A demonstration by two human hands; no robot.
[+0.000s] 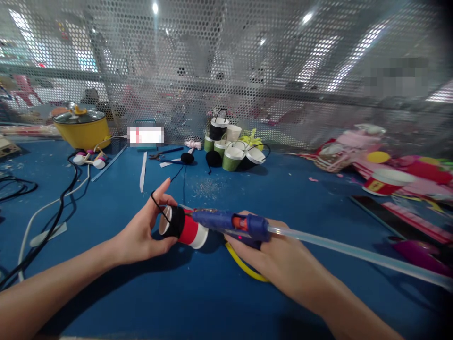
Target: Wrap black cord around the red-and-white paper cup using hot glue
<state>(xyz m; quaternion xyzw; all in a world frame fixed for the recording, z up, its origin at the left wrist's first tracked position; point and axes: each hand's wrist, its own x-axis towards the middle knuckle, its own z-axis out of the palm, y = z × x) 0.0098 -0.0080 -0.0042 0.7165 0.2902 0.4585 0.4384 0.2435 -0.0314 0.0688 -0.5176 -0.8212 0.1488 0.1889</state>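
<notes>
My left hand (141, 233) is closed on a small paper cup (189, 230) lying on its side, wrapped in a black band and a red band, with white at one end. A loop of black cord (158, 208) arches from the cup's open end, near my raised fingers. In my right hand (279, 255) is a blue hot glue gun (230, 224), its nozzle close to or touching the black band; I cannot tell which. A long clear glue stick (354, 251) sticks out of its back towards the right. My right fingers are partly hidden behind the gun.
Several small cups (231, 158) with green or black wraps stand at the back. Pliers (166, 153) and a black yarn ball (187, 158) lie left of them. A yellow pot (83, 132) and cables (63, 203) are at left. A red-and-white tub (385, 183) stands right.
</notes>
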